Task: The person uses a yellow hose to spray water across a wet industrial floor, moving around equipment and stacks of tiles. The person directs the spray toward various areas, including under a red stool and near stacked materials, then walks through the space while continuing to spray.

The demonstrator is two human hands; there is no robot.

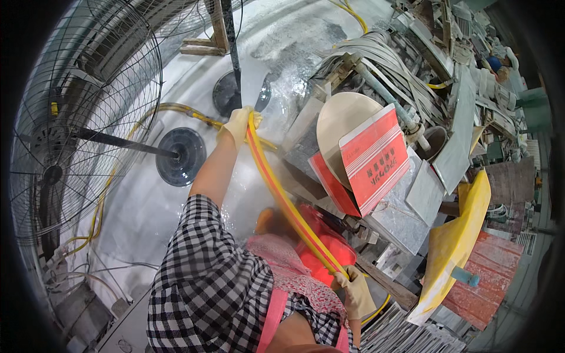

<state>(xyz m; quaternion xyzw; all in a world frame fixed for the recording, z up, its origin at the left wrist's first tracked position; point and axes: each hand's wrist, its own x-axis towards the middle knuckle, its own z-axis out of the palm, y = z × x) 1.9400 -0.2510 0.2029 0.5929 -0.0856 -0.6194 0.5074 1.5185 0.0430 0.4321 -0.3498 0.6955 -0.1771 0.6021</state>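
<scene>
A yellow hose (282, 199) with a red stripe runs in a curve in front of my body. My left hand (238, 125), in a cream rubber glove, is closed round its upper end, with the arm stretched forward. Lower down at my right side, my right hand (355, 292), gloved alike, is closed round the hose too. Just beyond my left hand a pale grey, flat shape (253, 82) fans out; I cannot tell whether it is water or a solid piece. Under it the floor (288, 53) is wet and shiny.
Large wire-caged fans stand at the left, on round black bases (180, 156). More yellow hose (100, 206) trails over the floor. At the right are a red-and-white carton (376, 162), a beige disc (341, 120), grey slabs (456, 129), a yellow sheet (456, 247) and a red bucket-like thing (321, 241).
</scene>
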